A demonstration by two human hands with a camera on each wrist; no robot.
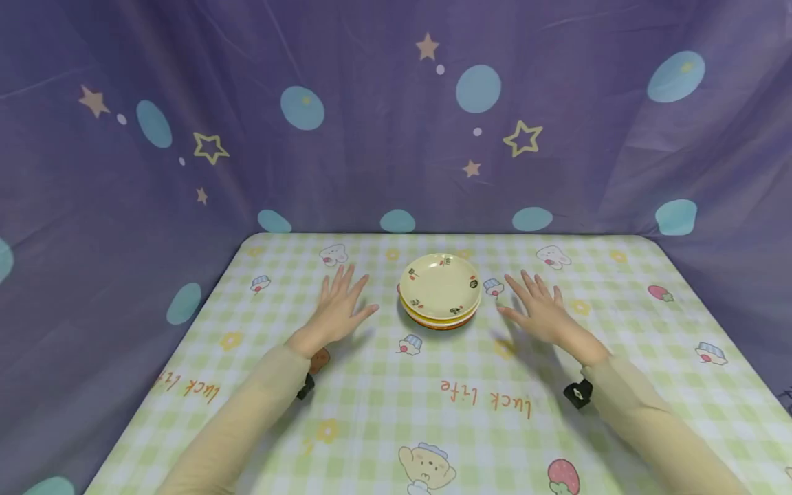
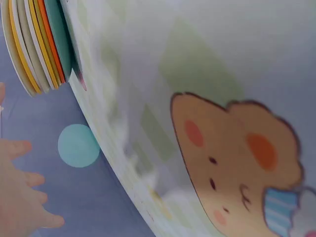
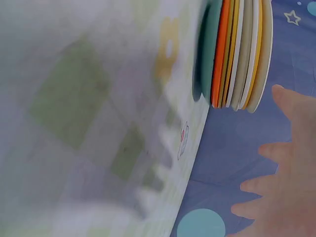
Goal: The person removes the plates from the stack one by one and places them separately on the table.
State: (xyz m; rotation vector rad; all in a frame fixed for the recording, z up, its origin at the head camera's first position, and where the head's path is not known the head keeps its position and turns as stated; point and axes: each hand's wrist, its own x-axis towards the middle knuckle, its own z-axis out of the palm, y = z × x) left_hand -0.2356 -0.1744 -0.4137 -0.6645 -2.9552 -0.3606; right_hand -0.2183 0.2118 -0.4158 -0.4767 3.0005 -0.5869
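Cream-coloured and printed with small red and dark motifs, the top plate (image 1: 440, 285) of a neat stack of plates (image 3: 242, 64) is set between the two hands, well within the span from one to the other but touched by neither. Below it, yellow, white, beige and orange edges are shown by the wrist views, with a teal piece (image 3: 211, 49) at the bottom. The left hand (image 1: 337, 306) is held wide, its fingers spread and nothing gripped, just beside the stack. The right hand (image 1: 537, 307) is held likewise on the other side, fingers fanned and nothing held. Shadows are cast by both hands on the surface (image 1: 365, 412) beneath them, which is covered in green-and-white check with cartoon prints. Beyond the hands, a purple curtain (image 1: 371, 41) is hung, patterned with stars and blue ovals. Both forearms are covered by pale sleeves (image 1: 247, 412).
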